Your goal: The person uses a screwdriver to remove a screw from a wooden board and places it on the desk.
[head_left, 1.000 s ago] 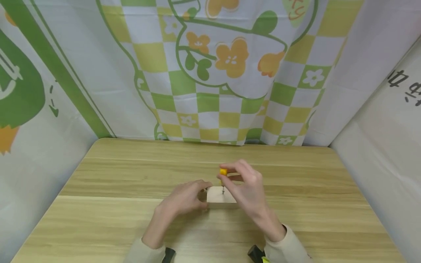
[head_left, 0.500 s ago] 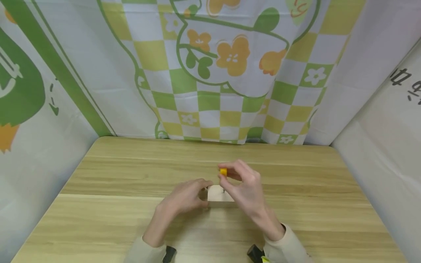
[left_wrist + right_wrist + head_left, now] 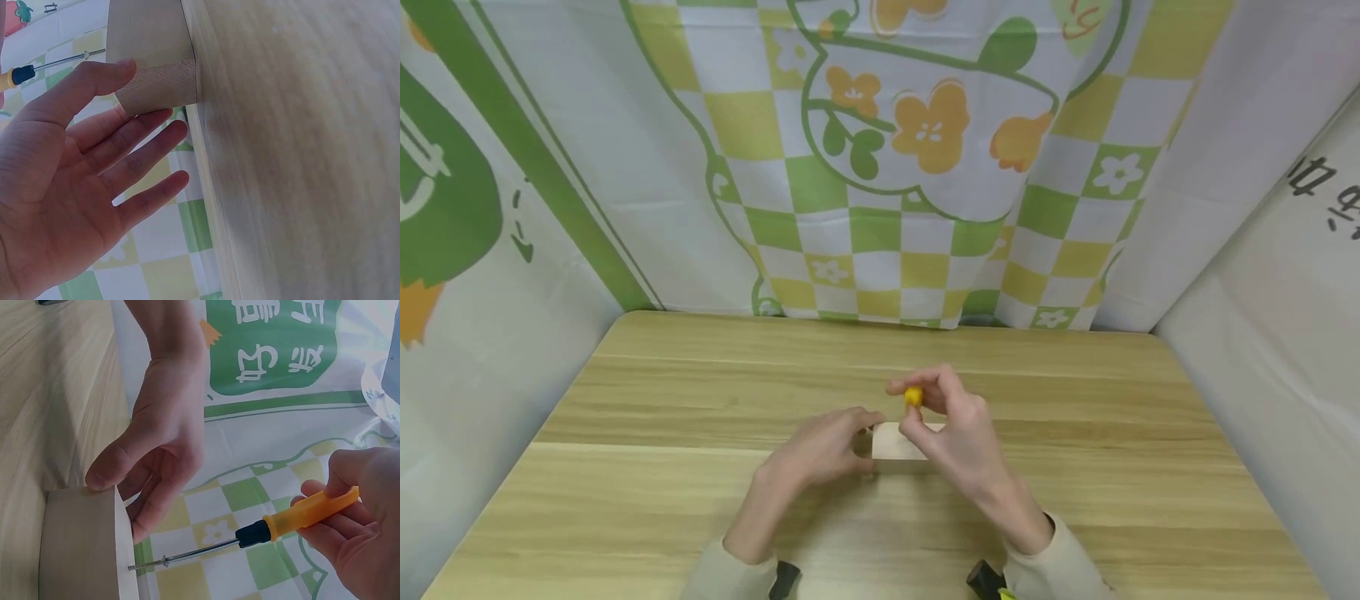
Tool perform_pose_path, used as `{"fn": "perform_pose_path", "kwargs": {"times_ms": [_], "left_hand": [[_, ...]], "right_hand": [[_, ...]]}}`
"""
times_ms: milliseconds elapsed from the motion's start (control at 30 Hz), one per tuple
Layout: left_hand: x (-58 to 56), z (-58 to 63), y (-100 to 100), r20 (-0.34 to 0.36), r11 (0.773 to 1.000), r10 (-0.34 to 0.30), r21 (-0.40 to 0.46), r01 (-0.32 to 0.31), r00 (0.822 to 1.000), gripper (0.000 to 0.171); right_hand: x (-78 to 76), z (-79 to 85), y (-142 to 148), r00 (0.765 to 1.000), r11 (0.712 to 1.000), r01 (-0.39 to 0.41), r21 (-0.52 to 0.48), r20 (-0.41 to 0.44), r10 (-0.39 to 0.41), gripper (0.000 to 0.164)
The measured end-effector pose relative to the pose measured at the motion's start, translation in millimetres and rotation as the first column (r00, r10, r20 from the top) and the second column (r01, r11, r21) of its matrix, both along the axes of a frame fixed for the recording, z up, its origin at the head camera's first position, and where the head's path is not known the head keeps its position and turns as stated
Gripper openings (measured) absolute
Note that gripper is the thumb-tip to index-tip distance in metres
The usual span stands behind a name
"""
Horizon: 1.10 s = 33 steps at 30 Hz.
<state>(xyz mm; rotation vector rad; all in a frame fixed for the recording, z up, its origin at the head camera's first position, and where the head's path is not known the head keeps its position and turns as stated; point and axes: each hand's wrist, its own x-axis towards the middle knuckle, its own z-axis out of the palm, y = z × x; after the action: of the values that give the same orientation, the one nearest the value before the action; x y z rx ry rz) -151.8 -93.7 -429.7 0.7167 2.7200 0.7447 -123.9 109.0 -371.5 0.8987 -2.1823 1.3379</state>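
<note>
A pale wooden block (image 3: 897,442) lies on the table, and my left hand (image 3: 822,450) holds its left end between thumb and fingers. A screw (image 3: 147,565) stands in the block's top face, with much of its threaded shank showing. My right hand (image 3: 962,433) grips a screwdriver (image 3: 300,514) by its yellow handle, above the block. In the right wrist view the screwdriver's metal shaft meets the screw's head, the two nearly in line. From the head view only the handle's yellow end shows; the right hand hides the screw and the block's right end.
The wood-grain table (image 3: 700,400) stretches around the block on all sides. A checked, flowered curtain (image 3: 880,225) hangs along its back edge, with white printed sheets at left and right. Black straps (image 3: 784,579) show at the cuffs.
My right fingers have shifted around the handle and its yellow end now tilts slightly right. The screw, seen from the head earlier, is hidden. The left hand and block have stayed put.
</note>
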Motion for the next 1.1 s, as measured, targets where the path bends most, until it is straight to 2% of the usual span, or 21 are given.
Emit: {"fn": "perform_pose_path", "kwargs": {"times_ms": [133, 233, 333, 467, 933, 1100], "left_hand": [[0.2, -0.4, -0.1, 0.001, 1.000, 0.007, -0.003, -0.007, 1.000, 0.065], [-0.2, -0.5, 0.2, -0.005, 1.000, 0.003, -0.005, -0.003, 1.000, 0.065], [-0.1, -0.8, 0.0, -0.009, 1.000, -0.002, -0.005, 0.002, 1.000, 0.065], [-0.2, -0.8, 0.6, -0.006, 1.000, -0.004, 0.006, 0.004, 1.000, 0.065], [1.8, 0.7, 0.4, 0.012, 1.000, 0.007, 0.022, -0.007, 1.000, 0.067], [1.6, 1.2, 0.4, 0.020, 1.000, 0.011, 0.022, -0.012, 1.000, 0.066]], "right_hand": [[0.9, 1.2, -0.1, 0.999, 1.000, 0.024, 0.015, 0.023, -0.024, 0.028], [-0.1, 1.5, -1.1, 0.995, 0.995, 0.091, 0.040, -0.046, -0.089, 0.026], [-1.4, 1.4, -1.9, 0.980, 0.985, 0.169, 0.045, -0.113, -0.163, 0.031], [-2.0, 1.8, -0.8, 0.967, 0.976, 0.216, 0.030, -0.147, -0.210, 0.033], [-2.7, 6.0, 2.1, 0.993, 0.993, 0.110, -0.046, -0.036, -0.112, 0.026], [-2.7, 3.8, 2.9, 0.993, 0.995, 0.098, -0.035, -0.057, -0.100, 0.026]]}}
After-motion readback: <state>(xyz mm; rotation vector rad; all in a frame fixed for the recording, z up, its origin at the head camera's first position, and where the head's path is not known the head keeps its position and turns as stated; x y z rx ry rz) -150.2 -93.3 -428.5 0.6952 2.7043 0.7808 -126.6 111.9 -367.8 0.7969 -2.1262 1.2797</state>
